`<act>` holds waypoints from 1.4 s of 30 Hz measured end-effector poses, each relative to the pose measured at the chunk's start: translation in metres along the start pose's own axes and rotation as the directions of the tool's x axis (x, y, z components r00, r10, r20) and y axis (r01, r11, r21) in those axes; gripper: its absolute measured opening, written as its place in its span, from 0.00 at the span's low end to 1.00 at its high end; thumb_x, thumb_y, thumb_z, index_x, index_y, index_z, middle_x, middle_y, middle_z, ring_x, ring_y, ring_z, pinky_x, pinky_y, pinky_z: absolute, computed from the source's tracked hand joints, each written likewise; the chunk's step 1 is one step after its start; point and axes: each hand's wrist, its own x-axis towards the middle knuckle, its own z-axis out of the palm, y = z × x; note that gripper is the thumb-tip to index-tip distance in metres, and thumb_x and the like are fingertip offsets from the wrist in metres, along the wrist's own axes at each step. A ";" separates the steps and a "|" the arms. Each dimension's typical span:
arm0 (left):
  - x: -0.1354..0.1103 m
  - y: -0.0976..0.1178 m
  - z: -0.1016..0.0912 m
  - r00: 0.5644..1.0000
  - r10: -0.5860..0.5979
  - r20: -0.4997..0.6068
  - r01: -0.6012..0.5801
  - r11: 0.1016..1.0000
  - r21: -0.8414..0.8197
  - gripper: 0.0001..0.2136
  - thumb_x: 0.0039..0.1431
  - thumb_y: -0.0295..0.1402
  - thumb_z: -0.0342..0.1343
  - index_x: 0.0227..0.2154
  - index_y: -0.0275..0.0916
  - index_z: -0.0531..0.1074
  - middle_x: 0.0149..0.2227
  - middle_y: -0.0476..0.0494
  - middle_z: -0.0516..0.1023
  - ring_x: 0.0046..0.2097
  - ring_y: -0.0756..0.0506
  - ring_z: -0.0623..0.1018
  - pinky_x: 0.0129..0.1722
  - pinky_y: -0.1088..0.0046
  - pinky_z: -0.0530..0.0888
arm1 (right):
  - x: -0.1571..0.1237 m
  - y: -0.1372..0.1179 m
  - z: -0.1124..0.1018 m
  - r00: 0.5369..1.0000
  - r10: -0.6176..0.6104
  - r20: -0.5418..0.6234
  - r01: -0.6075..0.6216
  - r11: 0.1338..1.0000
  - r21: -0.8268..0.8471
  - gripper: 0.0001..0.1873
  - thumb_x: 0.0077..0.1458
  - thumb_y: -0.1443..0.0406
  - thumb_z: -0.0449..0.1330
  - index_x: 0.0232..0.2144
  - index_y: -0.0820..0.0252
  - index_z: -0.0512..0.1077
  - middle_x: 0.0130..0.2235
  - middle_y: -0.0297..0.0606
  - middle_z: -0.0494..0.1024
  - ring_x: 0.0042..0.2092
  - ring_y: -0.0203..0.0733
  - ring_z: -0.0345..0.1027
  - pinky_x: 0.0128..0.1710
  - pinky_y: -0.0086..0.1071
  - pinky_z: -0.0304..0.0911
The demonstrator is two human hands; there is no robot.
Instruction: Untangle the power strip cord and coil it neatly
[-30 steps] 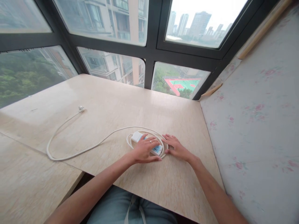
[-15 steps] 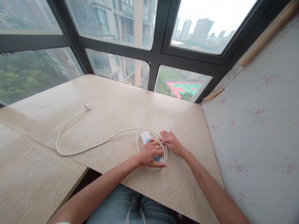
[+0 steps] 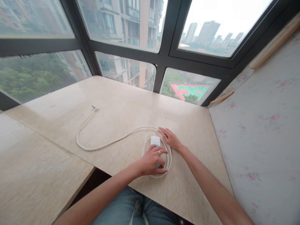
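Note:
A white power strip with blue sockets lies on the beige stone sill, with its white cable looped around it. My left hand, wearing a ring, is closed over the strip and covers most of it. Just right of the strip, my right hand lies flat with fingers stretched out, touching the cable loop. The rest of the cable runs left in a wide curve to the plug.
Large dark-framed windows close off the back of the sill. A floral-patterned surface rises on the right. A second stone slab lies at the lower left. My legs in jeans show below the front edge.
The strip has turned from lying crosswise to pointing away from me. The loop around it has tightened and the long free cable has drawn in toward the right.

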 end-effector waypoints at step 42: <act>-0.026 -0.068 -0.062 0.977 0.036 0.208 -0.041 0.999 0.022 0.30 0.43 0.12 0.50 0.48 0.47 0.72 0.53 0.48 0.77 0.61 0.44 0.69 0.60 0.62 0.60 | -0.028 0.000 -0.006 0.998 0.012 -0.064 -0.023 0.985 -0.172 0.24 0.57 0.70 0.51 0.55 0.61 0.72 0.61 0.47 0.68 0.64 0.48 0.58 0.64 0.49 0.53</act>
